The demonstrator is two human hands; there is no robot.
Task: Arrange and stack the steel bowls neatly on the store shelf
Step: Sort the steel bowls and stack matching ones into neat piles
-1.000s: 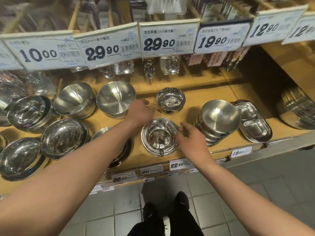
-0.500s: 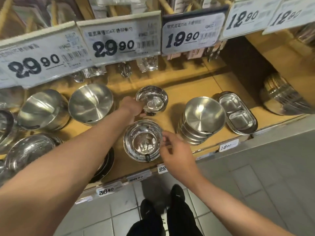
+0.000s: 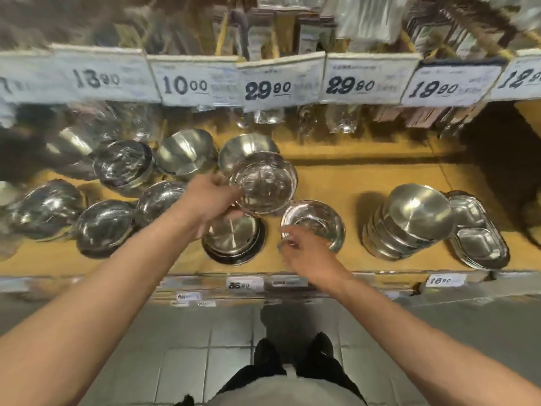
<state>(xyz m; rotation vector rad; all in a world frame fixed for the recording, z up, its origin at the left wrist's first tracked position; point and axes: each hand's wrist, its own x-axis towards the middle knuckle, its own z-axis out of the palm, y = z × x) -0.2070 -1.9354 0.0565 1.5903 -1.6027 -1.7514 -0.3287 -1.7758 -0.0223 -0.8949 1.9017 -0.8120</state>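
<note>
My left hand (image 3: 209, 197) grips a small shiny steel bowl (image 3: 263, 184) by its left rim and holds it lifted and tilted above the wooden shelf (image 3: 351, 183). A second small steel bowl (image 3: 314, 222) sits on the shelf just right of it, and my right hand (image 3: 304, 253) pinches its near rim. Below the lifted bowl lies a flat steel plate stack (image 3: 232, 237). A larger matte bowl (image 3: 248, 146) stands behind the lifted one. The frame is blurred by motion.
Several wrapped steel bowls (image 3: 123, 167) crowd the shelf's left half. A tilted stack of matte bowls (image 3: 409, 221) and divided trays (image 3: 477, 238) stand at the right. Price tags (image 3: 269, 89) hang along the upper shelf edge. Bare shelf lies between the middle and right stacks.
My left hand has taken the back small bowl off the shelf and brought it up and toward me. My right hand stays at the front bowl's rim. The camera swung left.
</note>
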